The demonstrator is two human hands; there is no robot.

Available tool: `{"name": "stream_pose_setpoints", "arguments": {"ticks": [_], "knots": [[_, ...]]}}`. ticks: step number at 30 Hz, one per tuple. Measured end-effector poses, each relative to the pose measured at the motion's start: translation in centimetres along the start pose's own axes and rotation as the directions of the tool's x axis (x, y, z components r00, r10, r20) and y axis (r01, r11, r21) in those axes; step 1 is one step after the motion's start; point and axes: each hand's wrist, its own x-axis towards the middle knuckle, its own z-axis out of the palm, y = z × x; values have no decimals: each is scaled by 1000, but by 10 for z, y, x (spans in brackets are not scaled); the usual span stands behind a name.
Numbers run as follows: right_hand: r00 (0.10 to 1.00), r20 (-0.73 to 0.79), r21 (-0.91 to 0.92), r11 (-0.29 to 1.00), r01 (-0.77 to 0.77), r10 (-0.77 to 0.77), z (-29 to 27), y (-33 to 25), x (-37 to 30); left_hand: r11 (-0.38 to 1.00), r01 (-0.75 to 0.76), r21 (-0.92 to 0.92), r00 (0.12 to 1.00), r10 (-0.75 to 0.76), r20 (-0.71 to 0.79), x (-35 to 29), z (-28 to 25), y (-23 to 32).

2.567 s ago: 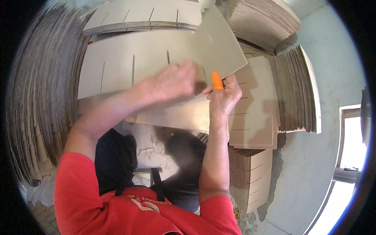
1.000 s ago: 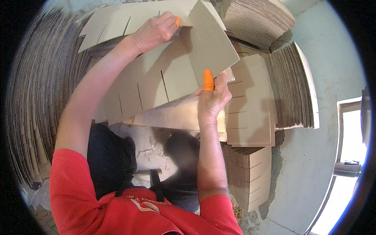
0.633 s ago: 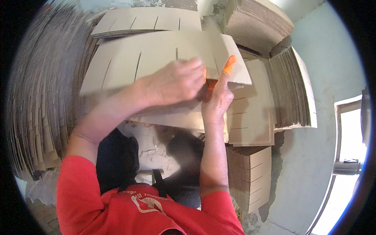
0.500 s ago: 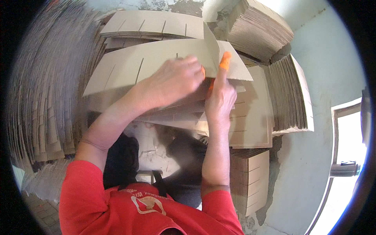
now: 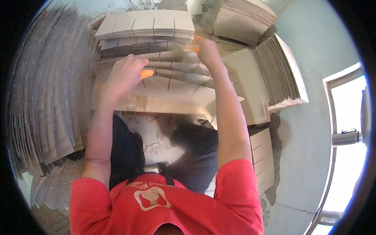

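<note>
My left hand (image 5: 124, 78) is over the left part of several slotted cardboard strips (image 5: 168, 66) in rows. Its orange-covered thumb and forefinger are apart, and I see nothing between them. Farther off and to the right, my right hand (image 5: 208, 51) is raised beside the right ends of those strips. Motion smears its orange-covered fingertips, and a faint, blurred sheet-like shape shows next to them. Whether they grip it cannot be made out. Nearer me, below the strips, lies a pale cardboard surface (image 5: 156, 102).
Stacked slotted cardboard (image 5: 145, 23) lies at the back. Tall piles of cardboard (image 5: 47, 94) fill the left side. More bundles stand at the back right (image 5: 243, 19) and right (image 5: 280, 74), near a pale wall (image 5: 309, 117). A large flat sheet (image 5: 248, 86) lies right of my hands.
My hands have moved apart, the left one leftward, the right one farther away. The broad slotted board with an upright crosspiece no longer shows under them; the rows of strips are now exposed.
</note>
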Motion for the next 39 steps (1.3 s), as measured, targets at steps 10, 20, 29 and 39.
{"name": "stream_pose_setpoints", "arguments": {"ticks": [10,20,29,39], "knots": [[824,-457,-555,616,-559,335,-50,168,-209,977,-207,-55,965,195,-174,-12,64,-5],[853,-258,-600,617,-509,454,-59,207,-215,960,-205,-189,967,168,-192,-41,66,8],[679,-600,-110,797,-594,423,-128,186,-192,930,-185,-318,965,110,-239,-44,67,13],[952,-305,418,900,123,11,-193,23,-128,902,-242,-356,944,134,-303,-37,86,28]]}}
